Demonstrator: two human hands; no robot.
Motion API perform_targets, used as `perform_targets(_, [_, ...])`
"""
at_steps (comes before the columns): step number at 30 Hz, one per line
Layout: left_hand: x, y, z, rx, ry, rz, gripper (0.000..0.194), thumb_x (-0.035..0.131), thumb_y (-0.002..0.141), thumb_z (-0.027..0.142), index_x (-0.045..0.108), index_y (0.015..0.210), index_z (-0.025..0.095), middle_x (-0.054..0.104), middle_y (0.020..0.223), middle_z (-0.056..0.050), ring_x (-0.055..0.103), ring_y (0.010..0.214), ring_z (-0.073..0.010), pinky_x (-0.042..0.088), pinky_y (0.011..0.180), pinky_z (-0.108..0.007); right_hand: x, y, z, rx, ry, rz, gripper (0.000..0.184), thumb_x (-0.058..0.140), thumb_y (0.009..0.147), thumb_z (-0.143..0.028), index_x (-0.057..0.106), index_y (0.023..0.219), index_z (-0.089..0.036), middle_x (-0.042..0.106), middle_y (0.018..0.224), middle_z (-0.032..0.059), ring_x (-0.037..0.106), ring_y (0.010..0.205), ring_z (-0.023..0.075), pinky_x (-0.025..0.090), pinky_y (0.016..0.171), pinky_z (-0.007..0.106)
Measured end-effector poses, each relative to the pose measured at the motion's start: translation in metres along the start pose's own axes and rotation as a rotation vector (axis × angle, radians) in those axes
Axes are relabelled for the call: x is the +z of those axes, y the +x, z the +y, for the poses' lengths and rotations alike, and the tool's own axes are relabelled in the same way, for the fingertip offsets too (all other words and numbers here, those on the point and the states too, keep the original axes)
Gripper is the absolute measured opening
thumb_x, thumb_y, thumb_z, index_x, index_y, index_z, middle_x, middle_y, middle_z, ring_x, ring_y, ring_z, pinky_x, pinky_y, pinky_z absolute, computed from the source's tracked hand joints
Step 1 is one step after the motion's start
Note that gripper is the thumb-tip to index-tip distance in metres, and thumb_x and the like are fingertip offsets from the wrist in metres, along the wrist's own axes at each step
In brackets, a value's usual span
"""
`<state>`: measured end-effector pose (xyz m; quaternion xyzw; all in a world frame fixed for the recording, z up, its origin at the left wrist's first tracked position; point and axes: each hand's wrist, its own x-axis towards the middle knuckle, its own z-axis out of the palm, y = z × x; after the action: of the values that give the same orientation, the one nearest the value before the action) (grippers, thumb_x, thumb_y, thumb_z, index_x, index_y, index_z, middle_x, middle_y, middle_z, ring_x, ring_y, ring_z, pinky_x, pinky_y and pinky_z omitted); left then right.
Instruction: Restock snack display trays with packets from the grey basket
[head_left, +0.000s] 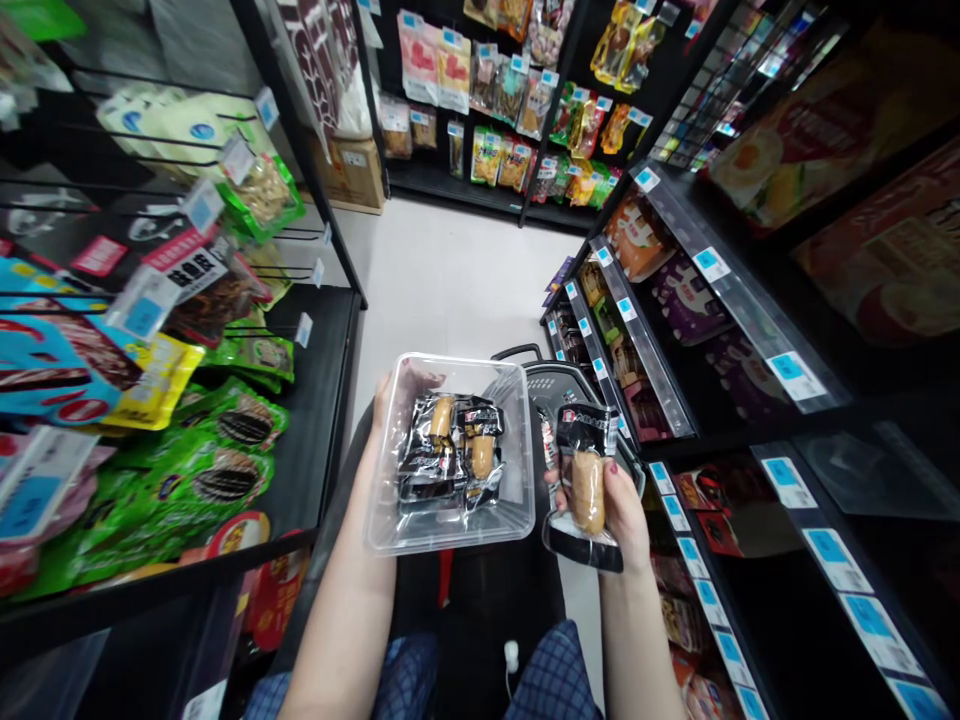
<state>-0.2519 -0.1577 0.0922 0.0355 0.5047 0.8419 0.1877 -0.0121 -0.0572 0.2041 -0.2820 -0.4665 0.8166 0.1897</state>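
My left hand (384, 392) grips the left side of a clear plastic bin (511, 480), its fingers partly seen through the wall. Several small black packets (427, 470) with clear windows, showing brown sausage-like pieces, lie inside the bin. Just right of the bin, my right hand (626, 505) is closed on a vacuum-packed sausage (587, 490) in a black and clear wrapper, held upright with its front toward me. The thumb presses on its right edge, and fingertips show at its left.
A dark basket (559, 375) with a handle stands behind my hands. Snack shelves flank me: green snack bags (225, 480) at left, price-tagged shelves (712, 265) at right. Pale floor (450, 270) leads to a back rack (450, 190), with a cardboard box (352, 175) beside it.
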Motion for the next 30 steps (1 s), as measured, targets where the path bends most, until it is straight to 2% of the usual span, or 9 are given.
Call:
perform_targets(8, [0.000, 0.002, -0.002, 0.005, 0.003, 0.008, 0.034, 0.056, 0.075, 0.048, 0.057, 0.053, 0.021, 0.061, 0.055, -0.003, 0.064, 0.064, -0.0195, 0.050, 0.086, -0.038, -0.001, 0.000, 0.000, 0.054, 0.037, 0.005, 0.035, 0.058, 0.079, -0.046, 0.066, 0.087, -0.013, 0.071, 0.076, 0.0104, 0.064, 0.055, 0.0165, 0.051, 0.051, 0.027])
perform_targets(12, [0.001, 0.003, -0.002, -0.001, -0.015, 0.029, 0.035, 0.059, 0.072, 0.049, 0.054, 0.051, 0.021, 0.060, 0.052, -0.003, 0.063, 0.061, -0.0195, 0.051, 0.084, -0.039, -0.006, 0.001, 0.002, 0.072, 0.093, -0.049, 0.036, 0.059, 0.078, -0.047, 0.067, 0.088, -0.013, 0.071, 0.075, 0.0089, 0.065, 0.056, 0.0175, 0.053, 0.054, 0.029])
perform_targets(16, [-0.001, 0.005, -0.004, 0.004, -0.031, 0.005, 0.037, 0.060, 0.071, 0.052, 0.055, 0.052, 0.020, 0.061, 0.052, -0.002, 0.064, 0.061, -0.0187, 0.051, 0.084, -0.037, -0.014, 0.004, 0.006, 0.065, 0.110, -0.072, 0.036, 0.059, 0.079, -0.047, 0.067, 0.089, -0.014, 0.070, 0.084, 0.0087, 0.065, 0.061, 0.0177, 0.053, 0.058, 0.031])
perform_targets(20, [-0.005, 0.008, -0.008, 0.028, -0.059, -0.026, 0.037, 0.062, 0.069, 0.052, 0.056, 0.053, 0.019, 0.061, 0.052, -0.001, 0.064, 0.060, -0.0169, 0.051, 0.083, -0.035, -0.016, 0.005, 0.008, 0.088, 0.131, -0.101, 0.035, 0.058, 0.079, -0.047, 0.067, 0.087, -0.015, 0.069, 0.080, 0.0085, 0.061, 0.058, 0.0165, 0.050, 0.056, 0.030])
perform_targets(23, [-0.006, 0.009, -0.009, 0.029, -0.040, -0.028, 0.039, 0.058, 0.074, 0.050, 0.057, 0.053, 0.018, 0.061, 0.052, -0.002, 0.064, 0.060, -0.0171, 0.051, 0.083, -0.036, -0.011, 0.004, 0.006, 0.088, 0.205, -0.073, 0.037, 0.053, 0.081, -0.049, 0.066, 0.093, -0.017, 0.068, 0.093, 0.0109, 0.058, 0.066, 0.0167, 0.047, 0.054, 0.029])
perform_targets(26, [-0.006, 0.009, -0.009, 0.022, -0.055, -0.036, 0.039, 0.056, 0.078, 0.048, 0.057, 0.054, 0.016, 0.062, 0.053, -0.003, 0.064, 0.061, -0.0173, 0.050, 0.082, -0.036, -0.005, 0.003, 0.003, 0.152, 0.316, -0.051, 0.044, 0.040, 0.085, -0.055, 0.063, 0.101, -0.020, 0.063, 0.110, 0.0129, 0.054, 0.070, 0.0166, 0.045, 0.054, 0.029])
perform_targets(30, [-0.007, 0.009, -0.008, 0.016, -0.094, -0.059, 0.039, 0.059, 0.077, 0.048, 0.056, 0.055, 0.016, 0.062, 0.054, -0.003, 0.064, 0.062, -0.0173, 0.050, 0.080, -0.035, -0.006, 0.007, 0.004, 0.223, 0.370, -0.037, 0.038, 0.034, 0.088, -0.046, 0.061, 0.103, -0.022, 0.059, 0.120, 0.0113, 0.053, 0.072, 0.0171, 0.045, 0.058, 0.031])
